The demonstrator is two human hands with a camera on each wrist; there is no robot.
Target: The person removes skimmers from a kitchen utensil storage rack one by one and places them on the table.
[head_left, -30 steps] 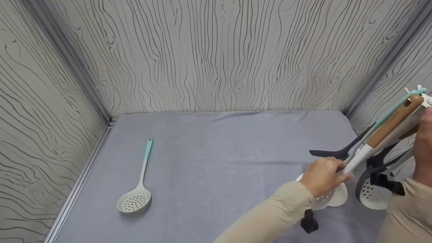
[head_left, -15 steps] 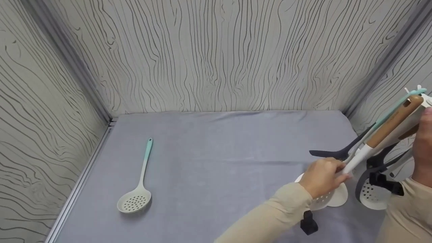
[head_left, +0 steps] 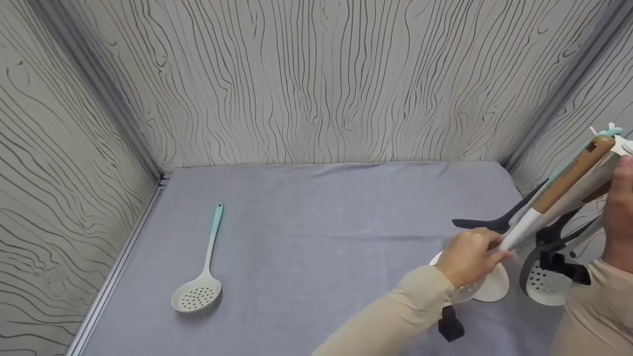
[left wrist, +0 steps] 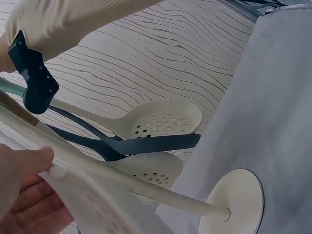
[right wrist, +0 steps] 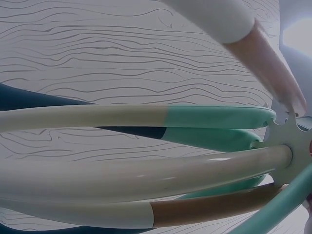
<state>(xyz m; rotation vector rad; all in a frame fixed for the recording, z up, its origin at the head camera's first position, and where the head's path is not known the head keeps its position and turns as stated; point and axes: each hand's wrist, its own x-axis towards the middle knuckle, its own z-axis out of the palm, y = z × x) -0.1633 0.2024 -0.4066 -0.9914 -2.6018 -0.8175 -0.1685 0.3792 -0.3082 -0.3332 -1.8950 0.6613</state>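
Note:
My left hand [head_left: 470, 258] pinches a white slotted utensil with a brown handle [head_left: 573, 173], low down by its perforated head [left wrist: 97, 202]. The utensil slants beside a white utensil stand, whose round base [left wrist: 239, 202] rests on the cloth. At the right edge of the head view, my right hand [head_left: 618, 222] grips the stand's notched top [right wrist: 287, 146]; most of its fingers are hidden. Other utensils hang from this top, among them a cream skimmer [left wrist: 161, 119] and a dark turner [head_left: 484, 222]. In the right wrist view, the brown handle tip [right wrist: 273, 73] touches or nearly touches the hub.
A cream skimmer with a mint handle [head_left: 198, 291] lies at the left on the grey cloth [head_left: 321, 237]. Wood-patterned panels [head_left: 316, 84] stand behind and at both sides. A metal rail [head_left: 118, 267] runs along the left edge.
The brown-handled utensil and the stand's top have shifted slightly to the left. My left hand has moved a little left with them, still pinching the utensil. The skimmer on the cloth stays put.

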